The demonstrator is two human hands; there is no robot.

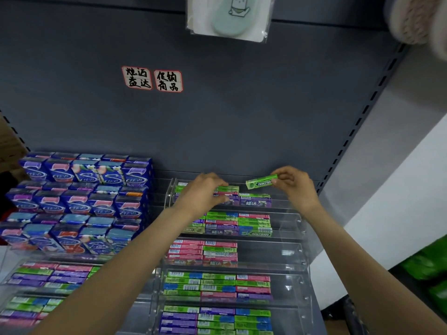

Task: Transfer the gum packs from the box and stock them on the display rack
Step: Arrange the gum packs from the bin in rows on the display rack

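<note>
Gum pack in hand: green pack [261, 182], a slim rectangular stick-pack with white DOUBLEMINT lettering along its side (part of the word is covered by the fingers); held nearly level, its left end a little lower, in the air above the right part of the top tier.
Right hand: right hand [294, 183] pinches the right end of the green pack between thumb and curled fingertips.
Left hand: left hand [202, 192] reaches palm-down into the top tier, fingers bent over the packs lying there; it appears to touch them, but whether it grips one cannot be told from this angle.
Top-tier stock: top-tier packs [255, 200], green and purple, lying flat in short stacks with their long sides to the front.
Display rack: clear acrylic rack [294, 250] of stepped tiers, each with a low transparent front wall; the right-hand part of every tier is bare.
Lower-tier stock: lower-tier packs [217, 286] in green, pink, purple and blue wrappers, laid in rows, barcodes showing on many.
Second rack: second acrylic rack [36, 284] at lower left, holding similar packs.
Boxed gum: blue cartons [79, 201] stacked in rows to the left of the rack.
Back panel: dark grey panel [242, 117] bearing two handwritten labels [152, 79].
</note>
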